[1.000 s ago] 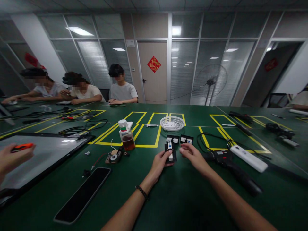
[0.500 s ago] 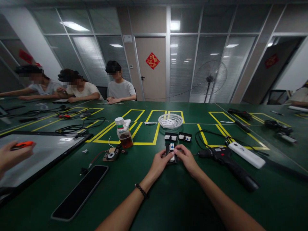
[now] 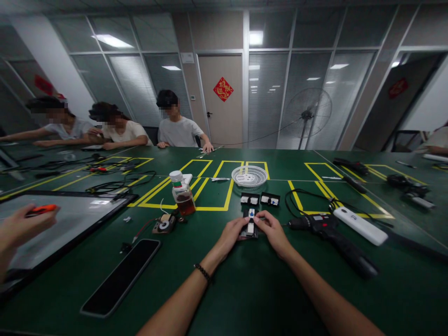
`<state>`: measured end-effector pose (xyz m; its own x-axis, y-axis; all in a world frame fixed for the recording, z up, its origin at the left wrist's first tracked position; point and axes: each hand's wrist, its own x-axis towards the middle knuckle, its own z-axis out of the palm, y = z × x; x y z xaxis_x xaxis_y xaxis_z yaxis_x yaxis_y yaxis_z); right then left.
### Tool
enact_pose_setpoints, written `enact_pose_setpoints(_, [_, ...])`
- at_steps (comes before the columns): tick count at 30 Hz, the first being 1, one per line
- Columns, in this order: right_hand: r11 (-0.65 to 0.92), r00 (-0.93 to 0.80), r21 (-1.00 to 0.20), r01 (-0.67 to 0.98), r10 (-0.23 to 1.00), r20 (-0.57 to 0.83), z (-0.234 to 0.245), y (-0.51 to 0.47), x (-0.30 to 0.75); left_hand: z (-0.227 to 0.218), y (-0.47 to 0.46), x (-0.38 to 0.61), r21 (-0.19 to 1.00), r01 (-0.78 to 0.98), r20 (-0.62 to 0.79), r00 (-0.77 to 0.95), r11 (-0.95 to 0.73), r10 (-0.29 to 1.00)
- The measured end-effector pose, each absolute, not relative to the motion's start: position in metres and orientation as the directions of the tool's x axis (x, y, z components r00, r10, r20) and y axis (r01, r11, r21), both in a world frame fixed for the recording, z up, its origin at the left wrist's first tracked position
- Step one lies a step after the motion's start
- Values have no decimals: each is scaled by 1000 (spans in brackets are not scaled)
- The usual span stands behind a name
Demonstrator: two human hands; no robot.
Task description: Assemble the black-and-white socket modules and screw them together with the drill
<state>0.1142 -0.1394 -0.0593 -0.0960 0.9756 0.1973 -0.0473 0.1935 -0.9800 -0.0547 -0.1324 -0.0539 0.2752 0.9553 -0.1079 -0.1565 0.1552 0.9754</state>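
Note:
Close in front of me on the green table, both hands are around a small black holder with white blocks and a blue mark [image 3: 250, 228]. My left hand [image 3: 233, 233] grips its left side. My right hand [image 3: 273, 229] has its thumb and fingers closed at the right side, touching near the blue mark. Part of the holder is hidden by my fingers. Just beyond it lie two similar black holders with white blocks, a left one [image 3: 249, 199] and a right one [image 3: 270, 200].
A white basket [image 3: 241, 180] stands behind the holders. To the right are a black power drill [image 3: 318, 225] and a white power strip [image 3: 360, 227]. Leftward are a bottle [image 3: 185, 203], a phone [image 3: 122, 277] and another person's hand [image 3: 21, 228] holding an orange tool [image 3: 42, 210].
My thumbs have shifted apart, so more of the white block shows. Across the table, a person has stretched an arm out onto the tabletop. The view has moved slightly.

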Motion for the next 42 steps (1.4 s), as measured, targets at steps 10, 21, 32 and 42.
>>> enact_pose_setpoints(10, [194, -83, -979, -66, 976, 200, -61, -141, 113, -60, -129, -53, 976, -171, -89, 250, 134, 964])
enact_pose_setpoints(21, [113, -132, -985, -129, 983, 130, -61, -140, 107, -61, -129, -55, 973, -161, -127, 214, 163, 968])
enact_pose_setpoints(32, [105, -137, -990, -94, 984, 117, -57, -142, 113, -47, -134, -61, 977, -133, -115, 339, 169, 934])
enact_pose_setpoints(42, [94, -177, -994, -63, 979, 104, -59, -137, 118, -51, -123, -71, 990, 28, -137, 288, 135, 948])
